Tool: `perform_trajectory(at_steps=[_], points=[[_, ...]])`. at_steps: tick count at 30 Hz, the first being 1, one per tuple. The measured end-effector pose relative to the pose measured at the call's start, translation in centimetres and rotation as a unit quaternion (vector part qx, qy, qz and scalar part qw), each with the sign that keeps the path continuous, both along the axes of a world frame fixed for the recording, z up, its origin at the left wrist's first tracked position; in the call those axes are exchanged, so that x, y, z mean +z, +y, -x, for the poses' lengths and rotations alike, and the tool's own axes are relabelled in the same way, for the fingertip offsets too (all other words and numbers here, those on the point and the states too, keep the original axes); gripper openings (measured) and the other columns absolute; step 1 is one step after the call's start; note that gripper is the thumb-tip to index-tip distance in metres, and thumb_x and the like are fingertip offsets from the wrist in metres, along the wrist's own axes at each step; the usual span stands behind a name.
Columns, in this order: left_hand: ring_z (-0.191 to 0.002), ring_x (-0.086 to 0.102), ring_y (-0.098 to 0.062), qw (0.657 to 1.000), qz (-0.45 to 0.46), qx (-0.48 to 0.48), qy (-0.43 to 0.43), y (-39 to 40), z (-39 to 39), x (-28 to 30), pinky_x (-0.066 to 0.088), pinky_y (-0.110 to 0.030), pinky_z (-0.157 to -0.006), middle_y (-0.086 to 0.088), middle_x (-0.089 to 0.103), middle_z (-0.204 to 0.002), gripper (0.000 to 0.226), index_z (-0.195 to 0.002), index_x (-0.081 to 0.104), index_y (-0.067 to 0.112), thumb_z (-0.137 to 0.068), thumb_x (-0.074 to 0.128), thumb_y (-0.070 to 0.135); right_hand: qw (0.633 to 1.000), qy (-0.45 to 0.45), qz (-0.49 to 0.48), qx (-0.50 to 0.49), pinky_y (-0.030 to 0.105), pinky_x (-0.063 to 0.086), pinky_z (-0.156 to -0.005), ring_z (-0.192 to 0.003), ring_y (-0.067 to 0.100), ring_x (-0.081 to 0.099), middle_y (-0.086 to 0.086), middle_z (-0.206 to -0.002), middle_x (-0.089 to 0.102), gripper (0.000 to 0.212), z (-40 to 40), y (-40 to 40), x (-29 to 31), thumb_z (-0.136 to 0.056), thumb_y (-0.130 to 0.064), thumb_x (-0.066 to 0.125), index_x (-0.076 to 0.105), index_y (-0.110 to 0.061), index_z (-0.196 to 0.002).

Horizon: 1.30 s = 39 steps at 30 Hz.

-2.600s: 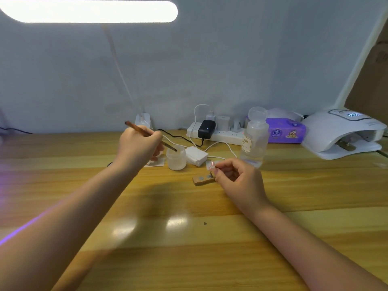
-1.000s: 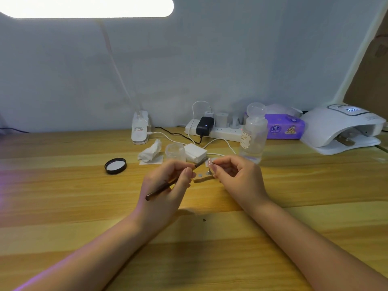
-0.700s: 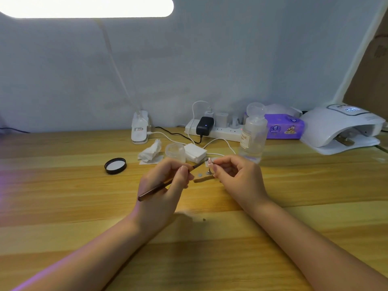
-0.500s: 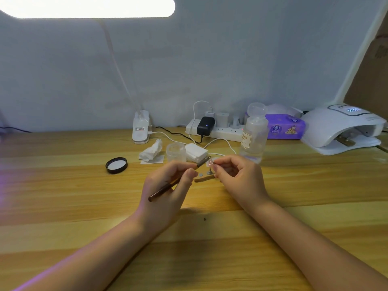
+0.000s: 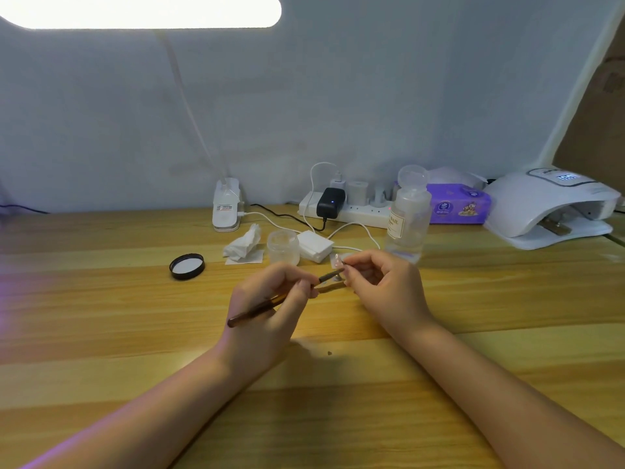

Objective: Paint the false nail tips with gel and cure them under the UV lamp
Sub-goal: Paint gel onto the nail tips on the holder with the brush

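My left hand [image 5: 270, 309] grips a brown gel brush [image 5: 257, 311] like a pen, its tip reaching right to a small clear false nail tip [image 5: 336, 261]. My right hand [image 5: 385, 286] pinches the nail tip's stand just beside that tip. Between my two hands a small wooden holder [image 5: 333, 287] lies on the table. An open clear gel jar [image 5: 283, 247] stands just behind my left hand, its black lid [image 5: 187, 266] lying to the left. The white UV lamp [image 5: 554, 208] sits at the far right, display lit, with another wooden holder [image 5: 554, 227] inside its mouth.
A clear liquid bottle [image 5: 407, 218] stands behind my right hand. A crumpled tissue [image 5: 244, 245], white pads [image 5: 314, 245], a power strip [image 5: 351, 211] with cables, a purple tissue pack [image 5: 458, 204] and a desk lamp base [image 5: 226, 206] line the back of the wooden table [image 5: 101, 316].
My left hand brought the brush from the gel jar down to the nail tip and makes small strokes there. My right hand has stayed in place, holding the tip.
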<state>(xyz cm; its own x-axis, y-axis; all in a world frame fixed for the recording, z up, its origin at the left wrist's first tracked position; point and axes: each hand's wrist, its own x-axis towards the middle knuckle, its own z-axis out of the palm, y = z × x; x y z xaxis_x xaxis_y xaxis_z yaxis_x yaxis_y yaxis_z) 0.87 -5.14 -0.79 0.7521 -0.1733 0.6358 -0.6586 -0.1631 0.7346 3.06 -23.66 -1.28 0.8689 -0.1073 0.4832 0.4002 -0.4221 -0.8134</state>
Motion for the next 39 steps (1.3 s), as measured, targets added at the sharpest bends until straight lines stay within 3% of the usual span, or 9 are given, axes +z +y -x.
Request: perform_trajectory(at_steps=[8,13,18,23,33,39], points=[[-0.087,0.069,-0.006,0.999,0.016,0.029,0.027,-0.5,0.0,0.2,0.054,-0.021,-0.074,0.011,0.073,-0.090,0.012,-0.098,0.068,0.023,-0.091,0.059,0.020,1.000,-0.004,0.001,0.002,0.026,0.057,-0.072,-0.074,0.010,0.068,0.001,-0.079,0.072,0.009,0.1,0.1,0.1,-0.084,-0.008,0.070,0.072,-0.010,-0.093],[-0.081,0.068,-0.010,1.000,0.006,0.013,0.008,-0.1,0.1,0.1,0.050,-0.018,-0.071,0.008,0.073,-0.081,0.015,-0.090,0.070,0.026,-0.089,0.056,0.029,1.000,0.002,-0.007,0.001,0.029,0.058,-0.071,-0.072,0.009,0.068,-0.001,-0.078,0.072,0.011,0.0,0.0,0.0,-0.084,-0.005,0.069,0.071,-0.013,-0.092],[-0.082,0.070,-0.010,0.997,0.065,0.012,0.037,-0.1,-0.3,0.0,0.052,-0.019,-0.076,0.002,0.075,-0.082,0.017,-0.090,0.071,0.026,-0.091,0.056,0.033,1.000,0.008,-0.015,0.019,0.032,0.058,-0.071,-0.074,0.013,0.068,0.002,-0.080,0.072,0.009,0.1,-0.1,-0.1,-0.085,-0.006,0.069,0.070,-0.014,-0.090],[-0.082,0.068,-0.009,0.995,0.069,0.045,0.063,0.1,-0.9,-0.2,0.052,-0.022,-0.075,0.004,0.075,-0.082,0.018,-0.090,0.071,0.030,-0.089,0.057,0.040,0.998,0.028,-0.035,0.052,0.036,0.058,-0.071,-0.075,0.019,0.068,0.007,-0.080,0.071,0.007,0.2,0.0,0.0,-0.084,-0.005,0.069,0.070,-0.009,-0.090],[-0.087,0.069,-0.006,0.998,0.053,0.019,0.036,-0.2,-0.2,-0.1,0.050,-0.013,-0.074,0.005,0.075,-0.088,0.013,-0.096,0.069,0.024,-0.093,0.059,0.017,0.996,0.032,-0.056,0.057,0.035,0.058,-0.069,-0.073,0.018,0.069,0.008,-0.079,0.071,0.008,0.2,-0.1,0.0,-0.084,-0.007,0.069,0.070,-0.011,-0.091],[-0.085,0.069,-0.012,0.998,0.054,-0.001,0.045,-0.1,0.2,-0.3,0.052,-0.019,-0.075,0.000,0.074,-0.085,0.010,-0.094,0.070,0.023,-0.092,0.061,0.026,0.998,0.025,-0.042,0.043,0.031,0.058,-0.068,-0.072,0.015,0.068,0.005,-0.079,0.072,0.010,0.0,-0.2,-0.1,-0.084,-0.007,0.069,0.070,-0.016,-0.090]])
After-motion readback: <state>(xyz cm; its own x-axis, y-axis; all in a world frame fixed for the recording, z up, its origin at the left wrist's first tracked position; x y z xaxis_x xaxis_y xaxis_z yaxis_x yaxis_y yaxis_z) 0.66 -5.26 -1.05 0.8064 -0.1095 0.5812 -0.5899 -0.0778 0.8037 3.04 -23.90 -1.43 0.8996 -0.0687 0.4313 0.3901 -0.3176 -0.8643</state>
